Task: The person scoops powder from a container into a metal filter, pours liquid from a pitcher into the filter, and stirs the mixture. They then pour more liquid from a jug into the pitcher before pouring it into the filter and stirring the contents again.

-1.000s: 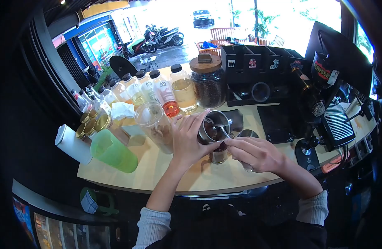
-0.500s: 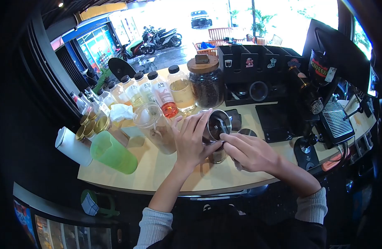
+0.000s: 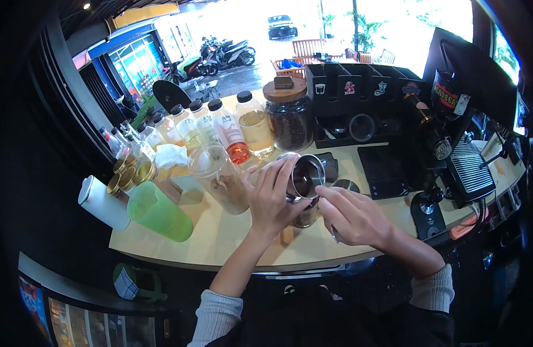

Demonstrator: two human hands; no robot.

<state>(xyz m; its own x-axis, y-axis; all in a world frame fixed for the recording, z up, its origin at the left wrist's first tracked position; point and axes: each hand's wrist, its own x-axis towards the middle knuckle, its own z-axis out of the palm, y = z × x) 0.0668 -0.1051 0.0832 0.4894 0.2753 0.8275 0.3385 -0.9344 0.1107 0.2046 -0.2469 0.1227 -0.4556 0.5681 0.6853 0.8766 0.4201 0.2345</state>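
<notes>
My left hand (image 3: 270,194) is wrapped around a metal cup (image 3: 307,177), tilted with its mouth toward me and dark inside. In my right hand (image 3: 354,215) is a thin metal spoon (image 3: 335,233), its handle end showing below my fingers and its other end at the cup's rim. Under the cup stands a small clear glass (image 3: 305,218) on the counter, partly hidden by my hands; what is in it is hard to make out. Just left of my left hand is a tall clear plastic cup (image 3: 219,179) with brownish contents.
A green pitcher (image 3: 160,213) and a white canister (image 3: 103,203) stand at the counter's left. Capped bottles (image 3: 256,130) and a wooden-lidded jar of dark beans (image 3: 289,118) line the back. On the right are a black scale (image 3: 382,170) and a coffee grinder (image 3: 429,136).
My right hand has shifted slightly right and down with the spoon, drawing back from inside the cup toward its rim. My left hand keeps its hold on the tilted cup.
</notes>
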